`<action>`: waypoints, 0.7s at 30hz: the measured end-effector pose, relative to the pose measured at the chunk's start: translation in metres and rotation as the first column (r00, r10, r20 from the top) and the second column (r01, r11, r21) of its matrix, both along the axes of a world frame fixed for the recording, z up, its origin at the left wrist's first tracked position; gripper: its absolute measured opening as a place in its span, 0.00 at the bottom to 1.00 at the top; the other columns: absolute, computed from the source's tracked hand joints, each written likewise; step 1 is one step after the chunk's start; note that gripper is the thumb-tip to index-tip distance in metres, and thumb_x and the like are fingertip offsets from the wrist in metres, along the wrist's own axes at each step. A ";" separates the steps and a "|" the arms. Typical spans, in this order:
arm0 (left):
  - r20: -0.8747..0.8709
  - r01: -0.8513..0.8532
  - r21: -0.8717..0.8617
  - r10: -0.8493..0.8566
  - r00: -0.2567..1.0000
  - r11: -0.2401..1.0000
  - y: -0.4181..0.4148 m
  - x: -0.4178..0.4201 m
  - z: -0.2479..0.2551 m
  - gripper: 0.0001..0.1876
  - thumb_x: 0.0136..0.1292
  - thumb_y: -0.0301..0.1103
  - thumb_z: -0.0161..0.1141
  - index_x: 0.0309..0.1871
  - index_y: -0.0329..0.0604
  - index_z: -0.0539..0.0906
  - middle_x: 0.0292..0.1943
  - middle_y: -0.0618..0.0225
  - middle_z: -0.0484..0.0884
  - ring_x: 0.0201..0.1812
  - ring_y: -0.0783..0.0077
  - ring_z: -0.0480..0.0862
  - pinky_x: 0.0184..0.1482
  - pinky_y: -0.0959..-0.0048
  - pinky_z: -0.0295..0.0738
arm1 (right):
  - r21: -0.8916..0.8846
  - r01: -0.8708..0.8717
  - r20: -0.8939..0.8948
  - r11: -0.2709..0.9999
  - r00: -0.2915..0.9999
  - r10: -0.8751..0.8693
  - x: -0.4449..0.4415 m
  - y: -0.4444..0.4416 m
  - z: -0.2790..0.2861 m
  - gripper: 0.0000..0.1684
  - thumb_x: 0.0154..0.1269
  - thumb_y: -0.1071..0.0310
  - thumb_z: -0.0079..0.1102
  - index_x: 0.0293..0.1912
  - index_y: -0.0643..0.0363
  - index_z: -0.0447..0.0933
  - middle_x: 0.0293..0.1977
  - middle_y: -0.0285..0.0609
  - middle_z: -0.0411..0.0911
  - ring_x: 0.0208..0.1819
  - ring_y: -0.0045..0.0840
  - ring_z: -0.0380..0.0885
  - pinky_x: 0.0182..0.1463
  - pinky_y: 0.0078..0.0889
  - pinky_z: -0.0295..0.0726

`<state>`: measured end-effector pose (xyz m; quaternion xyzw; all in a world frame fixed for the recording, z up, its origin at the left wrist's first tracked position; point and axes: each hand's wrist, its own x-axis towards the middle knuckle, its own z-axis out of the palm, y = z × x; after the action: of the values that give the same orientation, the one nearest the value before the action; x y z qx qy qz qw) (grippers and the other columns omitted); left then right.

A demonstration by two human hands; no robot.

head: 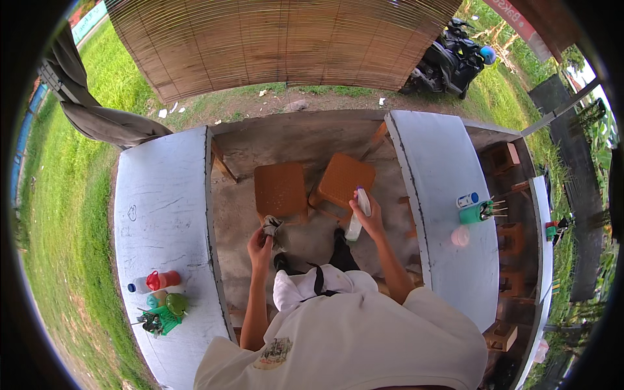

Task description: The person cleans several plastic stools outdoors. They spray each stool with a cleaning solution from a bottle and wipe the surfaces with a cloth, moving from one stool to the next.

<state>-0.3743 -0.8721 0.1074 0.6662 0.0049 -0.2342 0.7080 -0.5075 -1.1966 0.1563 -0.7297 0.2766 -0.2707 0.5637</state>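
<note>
My left hand [260, 244] pinches a crumpled grey-brown cloth [272, 226] above the concrete floor, near the front of an orange-brown plastic stool [279, 189]. In my right hand [369, 214] is a translucent plastic bottle [354, 228] with a purple top, held tilted beside a second plastic stool [346, 176]. The bottle looks like a spray bottle, though its top is partly hidden by my fingers. Both hands are between two long white tables, and neither touches a tabletop.
The left table [163, 195] bears bottles, condiment containers and a green cutlery basket [168, 319]. On the right table [438, 161] stand a blue-and-white container [467, 200], a green utensil holder [470, 213] and a pink container [460, 236]. A low wall [302, 129] runs ahead, below a bamboo blind [287, 44].
</note>
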 end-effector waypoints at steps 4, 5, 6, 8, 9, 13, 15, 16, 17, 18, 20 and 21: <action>0.039 0.069 -0.059 -0.067 0.997 0.996 -0.074 0.005 0.005 0.21 0.72 0.22 0.63 0.67 0.28 0.77 0.51 0.65 0.85 0.50 0.77 0.84 0.54 0.78 0.78 | -0.494 0.179 -0.108 0.851 0.959 -0.264 -0.026 -0.066 0.023 0.27 0.69 0.48 0.70 0.50 0.63 0.81 0.39 0.45 0.81 0.39 0.37 0.82 0.44 0.40 0.79; 0.036 0.094 -0.046 -0.093 0.995 0.994 -0.095 0.006 0.006 0.21 0.71 0.22 0.63 0.67 0.28 0.77 0.51 0.65 0.85 0.50 0.77 0.84 0.54 0.78 0.78 | -0.550 0.212 -0.145 0.808 0.928 -0.343 -0.033 -0.081 0.029 0.30 0.68 0.45 0.70 0.52 0.64 0.80 0.37 0.46 0.82 0.39 0.43 0.82 0.46 0.44 0.80; 0.034 0.124 -0.039 -0.122 0.992 0.992 -0.122 0.005 0.010 0.21 0.71 0.22 0.63 0.67 0.29 0.77 0.51 0.65 0.85 0.49 0.77 0.84 0.53 0.78 0.78 | -0.488 0.244 -0.144 0.838 0.925 -0.353 -0.043 -0.104 0.031 0.30 0.67 0.45 0.70 0.51 0.64 0.81 0.36 0.47 0.82 0.39 0.43 0.83 0.46 0.44 0.80; 0.079 0.184 -0.038 -0.180 0.980 0.982 -0.174 0.002 0.008 0.21 0.71 0.22 0.63 0.67 0.29 0.78 0.51 0.66 0.85 0.48 0.78 0.84 0.52 0.78 0.79 | -0.348 0.292 -0.141 0.891 0.923 -0.357 -0.062 -0.150 0.030 0.30 0.66 0.44 0.72 0.49 0.64 0.83 0.36 0.47 0.82 0.39 0.44 0.83 0.44 0.44 0.80; 0.127 0.215 -0.041 -0.209 0.970 0.976 -0.203 0.000 0.003 0.21 0.71 0.22 0.63 0.67 0.29 0.78 0.51 0.66 0.85 0.48 0.78 0.84 0.51 0.78 0.79 | -0.386 0.351 -0.117 0.853 0.899 -0.423 -0.070 -0.171 0.026 0.30 0.65 0.43 0.72 0.48 0.64 0.84 0.36 0.48 0.83 0.39 0.44 0.83 0.44 0.44 0.79; 0.139 0.338 0.018 -0.337 0.931 0.941 -0.310 -0.027 0.023 0.21 0.72 0.22 0.63 0.66 0.29 0.78 0.51 0.67 0.85 0.48 0.78 0.85 0.50 0.78 0.80 | -0.486 0.528 -0.067 0.696 0.772 -0.632 -0.098 -0.239 0.022 0.29 0.60 0.44 0.77 0.45 0.62 0.86 0.37 0.45 0.84 0.36 0.42 0.84 0.40 0.43 0.79; 0.121 0.408 0.045 -0.410 0.904 0.912 -0.351 -0.040 0.042 0.21 0.72 0.22 0.63 0.66 0.29 0.78 0.51 0.67 0.86 0.49 0.78 0.84 0.51 0.78 0.80 | -0.466 0.566 -0.109 0.680 0.726 -0.679 -0.112 -0.262 0.035 0.29 0.58 0.45 0.78 0.46 0.61 0.86 0.37 0.44 0.84 0.35 0.41 0.83 0.40 0.42 0.79; 0.114 0.441 0.053 -0.444 0.889 0.896 -0.369 -0.046 0.048 0.21 0.72 0.22 0.63 0.66 0.29 0.78 0.51 0.67 0.86 0.50 0.78 0.84 0.52 0.78 0.80 | -0.489 0.564 -0.143 0.665 0.701 -0.699 -0.116 -0.274 0.042 0.26 0.57 0.49 0.79 0.45 0.59 0.87 0.38 0.43 0.84 0.36 0.41 0.84 0.39 0.43 0.79; 0.118 0.443 0.044 -0.445 0.887 0.895 -0.383 -0.051 0.050 0.21 0.72 0.22 0.63 0.67 0.30 0.78 0.51 0.67 0.86 0.50 0.78 0.84 0.52 0.78 0.80 | -0.500 0.583 -0.111 0.641 0.691 -0.715 -0.120 -0.285 0.041 0.24 0.58 0.50 0.78 0.45 0.59 0.87 0.39 0.43 0.84 0.36 0.42 0.83 0.39 0.43 0.79; 0.125 0.450 0.033 -0.450 0.884 0.892 -0.397 -0.056 0.049 0.21 0.72 0.22 0.63 0.67 0.30 0.78 0.51 0.67 0.86 0.50 0.78 0.84 0.52 0.78 0.80 | -0.511 0.605 -0.075 0.610 0.676 -0.733 -0.126 -0.296 0.037 0.23 0.59 0.51 0.78 0.44 0.59 0.86 0.39 0.43 0.83 0.36 0.43 0.83 0.39 0.44 0.79; 0.116 0.482 0.011 -0.480 0.870 0.876 -0.420 -0.066 0.048 0.22 0.71 0.21 0.63 0.67 0.31 0.78 0.52 0.67 0.86 0.50 0.78 0.84 0.52 0.78 0.80 | -0.551 0.618 -0.025 0.560 0.659 -0.752 -0.138 -0.319 0.008 0.20 0.61 0.53 0.77 0.44 0.59 0.86 0.40 0.44 0.83 0.37 0.44 0.83 0.39 0.44 0.79; 0.102 0.513 0.004 -0.511 0.854 0.858 -0.430 -0.070 0.049 0.22 0.71 0.21 0.63 0.67 0.31 0.78 0.52 0.67 0.85 0.50 0.78 0.84 0.52 0.78 0.80 | -0.577 0.615 -0.010 0.537 0.652 -0.758 -0.147 -0.332 -0.027 0.20 0.62 0.54 0.76 0.44 0.59 0.85 0.40 0.44 0.83 0.38 0.45 0.83 0.40 0.45 0.79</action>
<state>-0.4447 -1.3018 0.1569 0.6460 -0.2105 -0.3805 0.6274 -0.6546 -1.5283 0.1297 -0.7124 0.5284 -0.4382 0.1460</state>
